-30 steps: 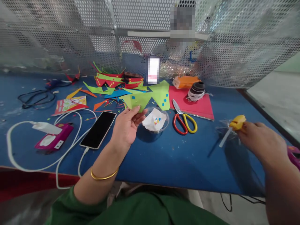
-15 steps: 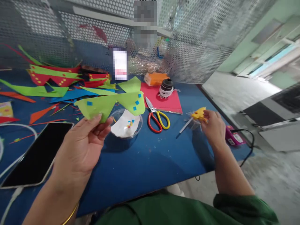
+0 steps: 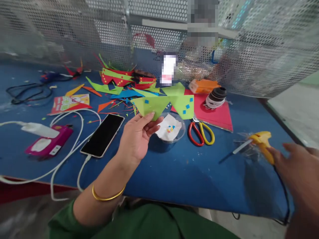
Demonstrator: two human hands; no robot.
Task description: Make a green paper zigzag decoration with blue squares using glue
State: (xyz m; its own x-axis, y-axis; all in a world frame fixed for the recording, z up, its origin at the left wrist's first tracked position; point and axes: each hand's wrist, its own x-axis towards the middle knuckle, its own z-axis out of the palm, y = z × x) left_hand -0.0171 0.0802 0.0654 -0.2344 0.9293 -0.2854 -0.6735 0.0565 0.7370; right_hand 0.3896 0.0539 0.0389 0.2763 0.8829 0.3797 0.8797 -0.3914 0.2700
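Two bare hands over a blue table [image 3: 189,179]; the left hand [image 3: 136,139] pinches a green paper cutout [image 3: 160,104] between thumb and fingers.
The cutout, dotted with blue squares, is raised just beyond the left fingertips, above the rim of a clear bowl [image 3: 183,131]. The right hand [image 3: 299,172], blurred and partly open, is at the handle of a yellow glue gun [image 3: 261,138]; whether it grips, I cannot tell. Scissors [image 3: 196,120] lie on the tabletop between the hands; a phone [image 3: 103,134] lies left of the left hand, coloured paper scraps [image 3: 124,94] beyond it. A perforated metal screen [image 3: 87,43] rises behind everything, and pale floor [image 3: 294,96] shows past the table edge, beyond the right hand.
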